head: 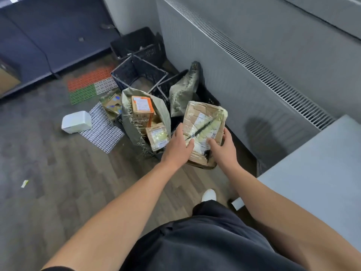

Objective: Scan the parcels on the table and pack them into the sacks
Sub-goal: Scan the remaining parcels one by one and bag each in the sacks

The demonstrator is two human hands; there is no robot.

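A taped brown cardboard parcel with a white label hangs above the floor, held from both sides. My left hand grips its near left edge and my right hand grips its near right edge. To the left stands an open woven sack on the floor. Inside it sit an orange-and-brown box and a smaller taped parcel. A second woven sack slumps against a dark crate behind the held parcel.
Dark plastic crates stand behind the sacks. Floor mats, a white box and a small patterned package lie on the floor at left. A grey radiator panel runs along the right, and a grey table corner is at lower right.
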